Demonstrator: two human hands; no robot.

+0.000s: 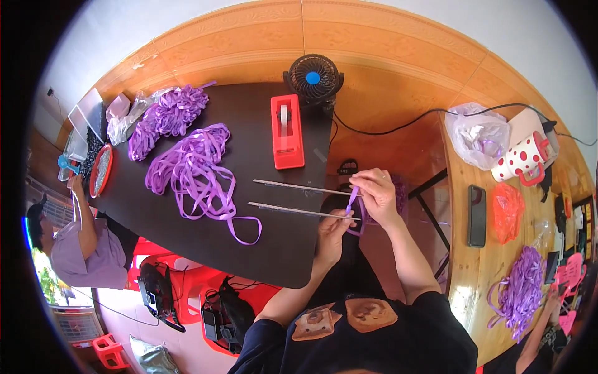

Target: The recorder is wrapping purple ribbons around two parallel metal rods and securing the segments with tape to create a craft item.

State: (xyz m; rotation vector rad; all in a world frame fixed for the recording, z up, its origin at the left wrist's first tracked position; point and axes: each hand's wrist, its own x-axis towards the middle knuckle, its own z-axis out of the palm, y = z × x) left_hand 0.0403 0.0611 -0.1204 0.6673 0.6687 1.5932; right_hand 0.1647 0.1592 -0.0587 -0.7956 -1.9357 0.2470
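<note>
Two thin metal rods (pixel 286 209) reach out side by side over the right edge of the black table. A short length of purple ribbon (pixel 352 197) runs between their free ends. My right hand (pixel 379 192) pinches the upper part of this ribbon by the far rod's tip. At the near rod's tip, my left hand (pixel 334 235) is closed with thumb and finger on the ribbon's lower part. More ribbon hangs below my hands, partly hidden. A loose heap of purple ribbon (pixel 198 163) lies on the table, with one loop trailing toward the rods.
On the black table (pixel 258 249) are a red tape dispenser (pixel 287 132), a black fan (pixel 313 78) and a second ribbon bundle (pixel 171 115). A wooden table (pixel 464 268) at right holds a phone (pixel 476 216), a dotted mug (pixel 520 159) and more ribbon. Other people sit at far left and lower right.
</note>
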